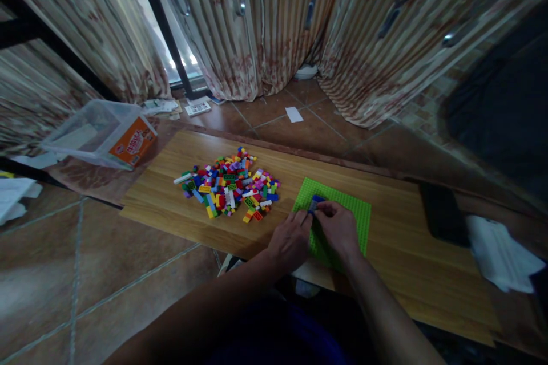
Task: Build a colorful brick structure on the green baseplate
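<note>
A bright green studded baseplate [363, 222] lies on the wooden board. Near its middle sits a small group of blue toy bricks [318, 199] with a greyish piece among them. My left hand [291, 240] reaches in from the left, its bent fingertips closed against the near side of these bricks. My right hand [340, 229] comes from the right, thumb and forefinger pinched on the same bricks. The fingers partly cover the bricks, so where each one ends is hard to see. Left of the plate spreads a heap of multicoloured toy bricks [229, 188].
The wooden board [398, 222] carries a dark phone-like slab [443, 214] at right, with white paper or tissue [503, 251] beyond it. At far left stands a clear plastic tub [92, 131] with an orange label. Striped curtains [269, 40] hang behind the board.
</note>
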